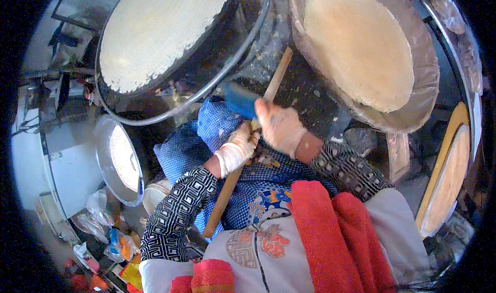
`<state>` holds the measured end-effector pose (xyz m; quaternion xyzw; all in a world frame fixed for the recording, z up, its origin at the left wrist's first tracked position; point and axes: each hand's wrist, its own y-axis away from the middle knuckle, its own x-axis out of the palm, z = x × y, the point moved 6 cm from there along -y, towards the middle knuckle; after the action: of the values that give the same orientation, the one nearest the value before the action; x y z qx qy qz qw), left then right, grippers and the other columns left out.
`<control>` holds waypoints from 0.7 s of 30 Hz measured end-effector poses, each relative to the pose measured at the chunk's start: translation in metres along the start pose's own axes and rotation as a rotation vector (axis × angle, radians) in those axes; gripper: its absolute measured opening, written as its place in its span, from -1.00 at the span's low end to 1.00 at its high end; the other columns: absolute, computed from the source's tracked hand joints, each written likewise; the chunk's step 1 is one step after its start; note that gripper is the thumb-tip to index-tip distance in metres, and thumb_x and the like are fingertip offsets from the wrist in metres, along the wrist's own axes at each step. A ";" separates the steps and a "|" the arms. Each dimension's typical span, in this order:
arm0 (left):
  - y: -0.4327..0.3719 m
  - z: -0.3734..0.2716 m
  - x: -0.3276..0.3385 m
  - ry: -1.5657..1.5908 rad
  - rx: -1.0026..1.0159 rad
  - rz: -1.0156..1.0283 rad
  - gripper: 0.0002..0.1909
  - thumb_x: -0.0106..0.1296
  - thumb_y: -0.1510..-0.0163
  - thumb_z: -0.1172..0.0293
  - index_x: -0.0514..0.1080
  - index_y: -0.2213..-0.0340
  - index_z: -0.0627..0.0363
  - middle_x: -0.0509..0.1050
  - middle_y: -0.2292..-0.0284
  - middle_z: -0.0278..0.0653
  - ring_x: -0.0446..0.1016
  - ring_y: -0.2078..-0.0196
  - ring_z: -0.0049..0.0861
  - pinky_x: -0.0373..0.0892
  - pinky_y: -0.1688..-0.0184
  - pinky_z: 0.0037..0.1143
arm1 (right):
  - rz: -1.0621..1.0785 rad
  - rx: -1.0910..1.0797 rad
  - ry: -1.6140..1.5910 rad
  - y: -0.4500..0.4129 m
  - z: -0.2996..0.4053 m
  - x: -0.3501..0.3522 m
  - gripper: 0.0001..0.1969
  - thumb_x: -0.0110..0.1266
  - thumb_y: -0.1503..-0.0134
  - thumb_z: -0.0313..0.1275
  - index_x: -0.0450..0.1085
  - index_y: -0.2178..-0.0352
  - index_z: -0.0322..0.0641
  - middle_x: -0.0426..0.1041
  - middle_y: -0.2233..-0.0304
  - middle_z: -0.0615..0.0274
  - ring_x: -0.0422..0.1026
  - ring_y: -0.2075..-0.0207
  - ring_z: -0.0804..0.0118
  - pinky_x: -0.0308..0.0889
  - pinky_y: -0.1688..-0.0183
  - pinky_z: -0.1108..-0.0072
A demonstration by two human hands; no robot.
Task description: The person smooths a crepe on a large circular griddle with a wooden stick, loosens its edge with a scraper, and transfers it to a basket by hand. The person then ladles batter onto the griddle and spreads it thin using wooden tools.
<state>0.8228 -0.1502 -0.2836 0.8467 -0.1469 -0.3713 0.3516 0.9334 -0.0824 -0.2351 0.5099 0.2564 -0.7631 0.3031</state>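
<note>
A long wooden stick (223, 202) slants across my lap, from my waist up to between the two large round pans. My left hand (240, 147), in a striped knit glove that leaves the wrist bare, is closed around its middle. Just above, my right hand (281, 126), in a similar glove, is curled at the stick with its thumb on a blue object (242, 101). That object is blurred and its kind cannot be told; it lies against the stick. A blue checked apron (263, 192) covers my knees beneath both hands.
A large round griddle (236, 60) at upper left bears a pale floury layer (162, 25). Pale round flatbread (360, 49) lies in a plastic-lined basket (422, 87) at upper right. A metal basin (102, 153) with white contents stands left; round wooden boards (445, 180) lean right.
</note>
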 end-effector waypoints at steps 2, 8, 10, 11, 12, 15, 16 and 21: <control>-0.002 0.022 0.006 -0.133 0.268 -0.189 -0.63 -0.10 -0.10 0.33 0.25 0.05 0.10 0.43 0.50 -0.25 0.41 0.56 -0.51 0.38 0.51 -0.49 | 0.004 -0.217 0.086 0.011 0.044 -0.002 -0.53 -0.14 -0.01 -0.37 0.17 0.04 -0.41 0.42 0.37 -0.03 0.46 0.38 0.15 0.38 0.48 0.38; 0.014 -0.028 -0.015 0.005 -0.011 0.033 -0.65 -0.10 -0.11 0.28 0.27 0.07 0.11 0.46 0.49 -0.12 0.45 0.52 -0.33 0.42 0.44 -0.37 | 0.277 0.063 -0.181 -0.006 -0.015 0.001 -0.60 -0.15 -0.04 -0.39 0.14 0.11 -0.44 0.46 0.41 0.00 0.51 0.35 0.15 0.41 0.48 0.35; 0.022 -0.015 -0.006 0.034 -0.060 0.145 -0.65 -0.10 -0.11 0.28 0.27 0.09 0.12 0.47 0.50 -0.11 0.45 0.52 -0.29 0.42 0.45 -0.36 | -0.026 -0.253 0.050 0.013 0.039 -0.008 -0.59 -0.11 0.00 -0.38 0.17 0.13 -0.43 0.46 0.43 -0.01 0.50 0.39 0.11 0.41 0.48 0.32; 0.018 -0.008 -0.005 -0.034 0.015 -0.046 -0.73 -0.12 -0.12 0.30 0.28 0.16 0.13 0.46 0.51 -0.08 0.45 0.50 -0.24 0.39 0.45 -0.32 | 0.124 -0.132 -0.171 0.004 0.026 -0.008 -0.59 -0.10 0.02 -0.37 0.19 0.15 -0.44 0.47 0.45 -0.03 0.49 0.46 0.07 0.41 0.51 0.30; 0.016 -0.011 -0.009 -0.108 0.097 -0.237 -0.80 -0.14 -0.13 0.32 0.29 0.24 0.15 0.45 0.52 -0.05 0.45 0.48 -0.19 0.37 0.44 -0.27 | 0.040 -0.041 -0.153 -0.004 0.000 -0.002 -0.61 -0.10 0.02 -0.39 0.19 0.16 -0.43 0.47 0.51 0.00 0.48 0.53 0.09 0.40 0.53 0.31; 0.014 -0.020 -0.005 -0.073 0.211 -0.229 -0.80 -0.13 -0.12 0.30 0.29 0.27 0.14 0.44 0.51 0.03 0.44 0.47 -0.09 0.35 0.41 -0.22 | 0.167 0.109 -0.203 -0.016 -0.033 -0.007 -0.74 -0.18 -0.02 -0.50 0.17 0.22 -0.37 0.44 0.56 0.06 0.46 0.57 0.01 0.37 0.54 0.29; 0.014 -0.020 -0.007 -0.121 0.269 -0.273 -0.81 -0.13 -0.12 0.31 0.29 0.26 0.13 0.44 0.52 0.02 0.44 0.48 -0.12 0.35 0.42 -0.23 | 0.226 0.058 -0.182 -0.007 -0.008 -0.014 -0.74 -0.17 -0.01 -0.49 0.17 0.23 -0.36 0.44 0.54 0.05 0.47 0.52 0.01 0.38 0.51 0.28; -0.009 -0.005 0.001 -0.042 0.039 -0.142 -0.76 -0.17 -0.14 0.35 0.36 0.19 0.14 0.47 0.38 -0.12 0.43 0.30 -0.31 0.37 0.30 -0.35 | 0.077 0.027 -0.225 -0.010 -0.009 -0.011 -0.58 -0.07 0.00 -0.36 0.14 0.14 -0.41 0.45 0.41 -0.04 0.50 0.43 0.06 0.41 0.45 0.30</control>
<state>0.8270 -0.1427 -0.2883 0.8538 -0.1010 -0.4099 0.3046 0.9346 -0.0668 -0.2276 0.4348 0.1906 -0.8066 0.3521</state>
